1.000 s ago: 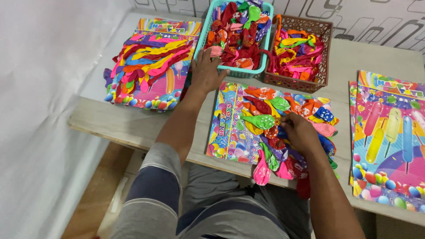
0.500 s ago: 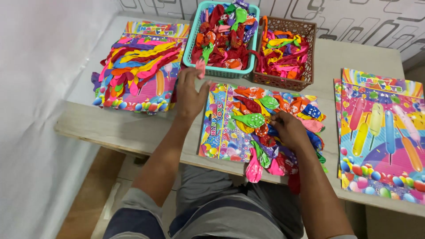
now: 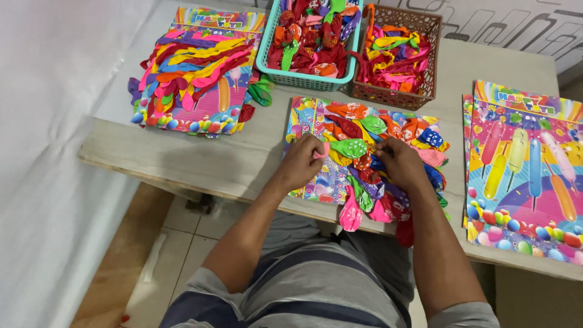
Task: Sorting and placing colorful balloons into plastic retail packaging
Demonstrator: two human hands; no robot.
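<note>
The left hand (image 3: 302, 163) is pinched shut on a small pink balloon (image 3: 320, 152), holding it over the left part of the colourful printed card (image 3: 302, 121) that lies near the middle of the tabletop (image 3: 243, 161). The right hand (image 3: 398, 164) rests curled on the balloons already fixed to that card, its fingertips closed among them next to a green spotted balloon (image 3: 349, 147); whether it grips one of them cannot be told.

Fixing the pink balloon neatly would seem to call for the right hand pressing the row flat while the left brings the neck in beside the green one, keeping the row even and the card's left border uncovered.

At the far side stand a teal basket (image 3: 303, 80) and, just right of it, a brown basket (image 3: 392, 97), both full of loose balloons. A filled card (image 3: 194, 79) lies at the far left, and another printed card (image 3: 522, 176) at the right.
</note>
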